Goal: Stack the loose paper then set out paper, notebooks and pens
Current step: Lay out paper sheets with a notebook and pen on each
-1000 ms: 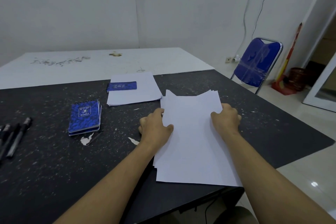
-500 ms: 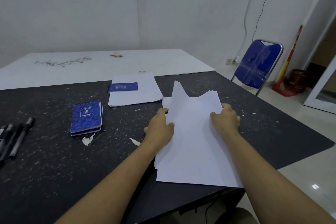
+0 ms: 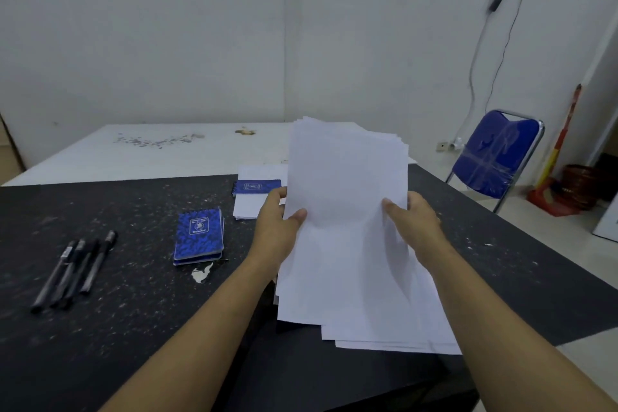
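I hold a stack of white loose paper [image 3: 347, 211] tilted up off the black table [image 3: 133, 311]. My left hand [image 3: 277, 227] grips its left edge and my right hand [image 3: 413, 226] grips its right edge, thumbs on the front sheet. The sheets are unevenly aligned at top and bottom. A small pile of blue notebooks [image 3: 199, 236] lies to the left. Farther back, one blue notebook [image 3: 256, 186] rests on a second paper pile [image 3: 249, 207], partly hidden by my left hand. Several black pens [image 3: 75, 269] lie side by side at the far left.
A white tabletop [image 3: 150, 154] adjoins the black one at the back. A blue folding chair [image 3: 495, 157] stands at the right near the wall, with a dark basket [image 3: 580, 186] on the floor beyond it. A torn white patch [image 3: 201, 274] marks the table surface.
Both hands have lifted the paper stack from flat on the table to a raised, tilted position. The camera has tipped upward.
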